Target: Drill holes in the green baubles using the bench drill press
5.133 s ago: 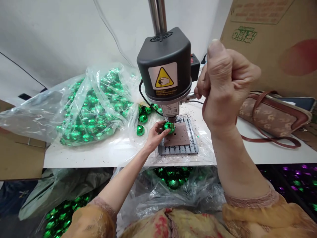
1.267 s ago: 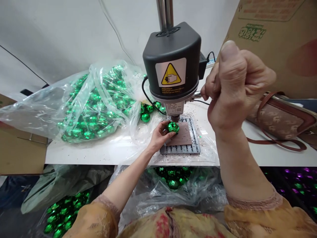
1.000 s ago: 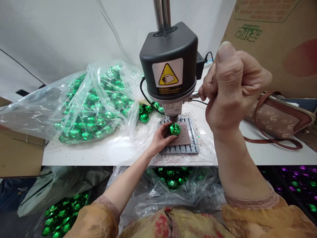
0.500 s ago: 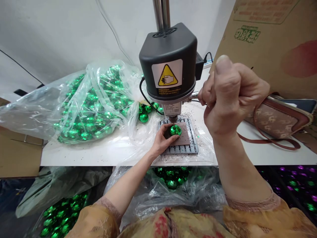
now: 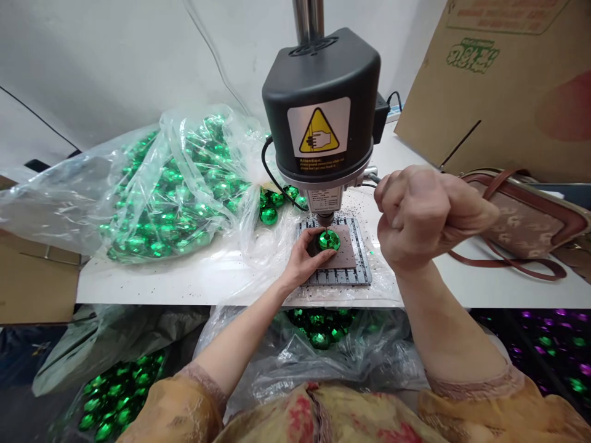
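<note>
My left hand curls thumb and fingers around the left side of a shiny green faceted ball. The ball rests on a brown square pad over a slotted metal base plate. Directly above it hangs the chuck of a black bench drill press, its bit meeting the top of the ball; how deep it goes I cannot tell. Closed in a fist, my right hand grips the feed lever at the press's right side; the hand hides most of that lever.
A clear plastic bag of green balls lies left of the press, with a few loose balls beside it. Dark shavings dot the white table. A handbag and a cardboard box stand right. More balls sit below the edge.
My right hand has come down with the lever, and the drill press head sits slightly lower relative to the ball. My left hand keeps its hold. The whole view has shifted a little.
</note>
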`<control>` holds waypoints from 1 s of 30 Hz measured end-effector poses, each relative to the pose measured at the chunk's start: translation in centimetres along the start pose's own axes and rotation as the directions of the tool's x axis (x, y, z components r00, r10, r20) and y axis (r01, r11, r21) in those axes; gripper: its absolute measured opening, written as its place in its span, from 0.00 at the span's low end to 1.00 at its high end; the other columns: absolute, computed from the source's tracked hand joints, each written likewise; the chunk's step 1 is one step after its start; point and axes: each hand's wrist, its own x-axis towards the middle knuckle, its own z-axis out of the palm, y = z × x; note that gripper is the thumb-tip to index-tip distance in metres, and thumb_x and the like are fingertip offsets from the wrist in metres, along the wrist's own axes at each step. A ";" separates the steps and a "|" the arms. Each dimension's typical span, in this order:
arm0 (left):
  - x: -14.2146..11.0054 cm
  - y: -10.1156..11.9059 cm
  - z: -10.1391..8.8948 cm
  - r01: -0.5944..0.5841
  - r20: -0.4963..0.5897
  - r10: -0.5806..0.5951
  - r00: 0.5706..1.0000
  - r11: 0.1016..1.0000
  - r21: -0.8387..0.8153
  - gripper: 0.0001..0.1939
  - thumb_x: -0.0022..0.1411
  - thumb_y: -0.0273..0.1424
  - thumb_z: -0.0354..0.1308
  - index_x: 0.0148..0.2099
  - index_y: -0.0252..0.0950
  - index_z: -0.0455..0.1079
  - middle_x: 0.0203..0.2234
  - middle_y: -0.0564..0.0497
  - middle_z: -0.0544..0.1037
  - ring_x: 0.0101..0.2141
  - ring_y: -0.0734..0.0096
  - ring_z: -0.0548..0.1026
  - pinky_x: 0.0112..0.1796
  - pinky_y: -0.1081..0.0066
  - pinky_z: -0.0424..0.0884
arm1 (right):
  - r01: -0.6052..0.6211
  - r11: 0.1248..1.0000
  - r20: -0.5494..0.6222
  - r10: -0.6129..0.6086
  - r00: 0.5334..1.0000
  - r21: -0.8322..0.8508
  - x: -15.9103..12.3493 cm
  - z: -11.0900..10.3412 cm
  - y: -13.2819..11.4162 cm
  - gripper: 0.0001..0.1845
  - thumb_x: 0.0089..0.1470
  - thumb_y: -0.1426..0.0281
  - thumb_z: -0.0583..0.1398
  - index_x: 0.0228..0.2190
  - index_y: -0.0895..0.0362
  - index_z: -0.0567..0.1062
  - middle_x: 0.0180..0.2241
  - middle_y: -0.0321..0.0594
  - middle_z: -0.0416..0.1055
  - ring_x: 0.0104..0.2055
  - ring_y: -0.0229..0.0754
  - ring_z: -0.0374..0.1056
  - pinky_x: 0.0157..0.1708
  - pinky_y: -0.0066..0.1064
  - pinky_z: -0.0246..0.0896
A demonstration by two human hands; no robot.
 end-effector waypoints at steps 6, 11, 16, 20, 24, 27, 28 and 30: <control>0.0 -0.1 -0.1 0.006 0.006 -0.006 1.000 1.000 0.019 0.31 0.55 0.45 0.71 0.54 0.37 0.67 0.49 0.44 0.77 0.52 0.58 0.76 0.55 0.58 0.70 | 0.123 0.991 -0.055 -0.120 0.991 0.044 -0.6 -0.1 0.6 0.30 0.55 0.74 0.58 0.16 0.58 0.42 0.13 0.29 0.41 0.14 0.28 0.41 0.16 0.31 0.35; 0.0 -0.1 0.0 -0.009 -0.007 0.009 1.000 1.000 0.017 0.30 0.55 0.45 0.71 0.54 0.37 0.67 0.48 0.44 0.78 0.50 0.59 0.76 0.53 0.59 0.70 | 0.186 0.978 0.038 -0.190 0.981 0.089 -1.1 -0.9 0.8 0.27 0.54 0.76 0.58 0.18 0.57 0.43 0.14 0.29 0.42 0.14 0.28 0.42 0.15 0.30 0.41; 0.0 -0.4 -0.1 -0.005 -0.005 0.005 1.000 1.000 0.019 0.30 0.55 0.44 0.72 0.54 0.37 0.67 0.49 0.44 0.77 0.50 0.59 0.76 0.53 0.60 0.70 | 0.240 0.964 0.068 -0.249 0.966 0.117 -1.3 -1.2 1.1 0.28 0.53 0.78 0.58 0.18 0.56 0.43 0.13 0.29 0.43 0.14 0.27 0.42 0.15 0.29 0.44; 0.0 -0.5 -0.1 -0.002 -0.005 0.002 1.000 1.000 0.019 0.29 0.55 0.43 0.71 0.54 0.37 0.68 0.49 0.44 0.77 0.51 0.59 0.76 0.54 0.60 0.70 | 0.260 0.959 0.060 -0.268 0.961 0.113 -1.8 -1.4 1.6 0.28 0.53 0.77 0.59 0.18 0.56 0.43 0.13 0.29 0.43 0.14 0.27 0.42 0.15 0.29 0.48; -0.1 -0.3 -0.1 0.004 0.003 -0.004 1.000 1.000 -0.007 0.29 0.55 0.43 0.71 0.53 0.37 0.67 0.48 0.44 0.78 0.50 0.59 0.76 0.53 0.60 0.71 | 0.262 0.959 0.058 -0.269 0.961 0.108 -2.4 -1.7 1.6 0.28 0.53 0.78 0.59 0.16 0.56 0.44 0.13 0.28 0.45 0.13 0.26 0.42 0.15 0.30 0.47; -0.1 -0.2 -0.1 0.017 -0.003 -0.017 1.000 1.000 -0.003 0.29 0.55 0.43 0.72 0.54 0.37 0.68 0.49 0.44 0.78 0.51 0.59 0.76 0.54 0.60 0.71 | 0.178 0.981 0.047 -0.182 0.982 0.076 -1.5 -1.2 0.7 0.29 0.56 0.74 0.59 0.15 0.57 0.46 0.12 0.29 0.46 0.13 0.27 0.44 0.14 0.30 0.44; 0.0 -0.2 0.0 0.019 -0.010 -0.019 1.000 1.000 -0.001 0.29 0.55 0.43 0.72 0.54 0.37 0.68 0.49 0.44 0.78 0.51 0.59 0.76 0.54 0.59 0.71 | 0.124 0.991 0.039 -0.126 0.991 0.048 -0.8 -0.8 0.2 0.30 0.57 0.73 0.60 0.14 0.57 0.47 0.12 0.29 0.46 0.13 0.27 0.45 0.14 0.30 0.43; 0.0 -0.1 0.2 0.028 -0.024 -0.028 0.999 1.000 0.001 0.29 0.54 0.42 0.72 0.54 0.36 0.69 0.49 0.43 0.78 0.51 0.59 0.76 0.54 0.59 0.71 | -0.030 0.999 0.013 0.030 0.999 -0.022 1.2 0.1 -0.6 0.29 0.59 0.70 0.60 0.13 0.56 0.52 0.12 0.29 0.47 0.14 0.28 0.48 0.14 0.31 0.43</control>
